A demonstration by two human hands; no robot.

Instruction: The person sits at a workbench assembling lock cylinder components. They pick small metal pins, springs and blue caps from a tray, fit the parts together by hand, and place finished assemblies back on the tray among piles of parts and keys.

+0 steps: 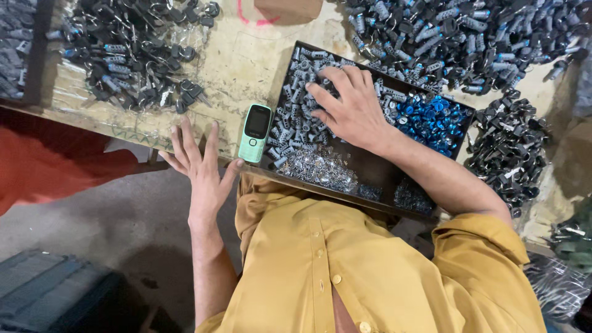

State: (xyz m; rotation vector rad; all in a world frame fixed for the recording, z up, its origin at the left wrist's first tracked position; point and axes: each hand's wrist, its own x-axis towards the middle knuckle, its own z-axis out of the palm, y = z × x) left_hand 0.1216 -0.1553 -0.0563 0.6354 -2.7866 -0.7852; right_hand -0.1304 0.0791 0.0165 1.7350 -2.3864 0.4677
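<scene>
Workbench tray [367,168]: right hand [353,110] atop grey cylinders [290,126].

Small grey metal cylinder parts [295,117] lie heaped loose in the black tray's [376,172] left section, frame centre.

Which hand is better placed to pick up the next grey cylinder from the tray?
The right hand: it is spread directly on the grey cylinders inside the dark tray. The left hand rests open at the table edge, beside the green phone, outside the tray.
</scene>
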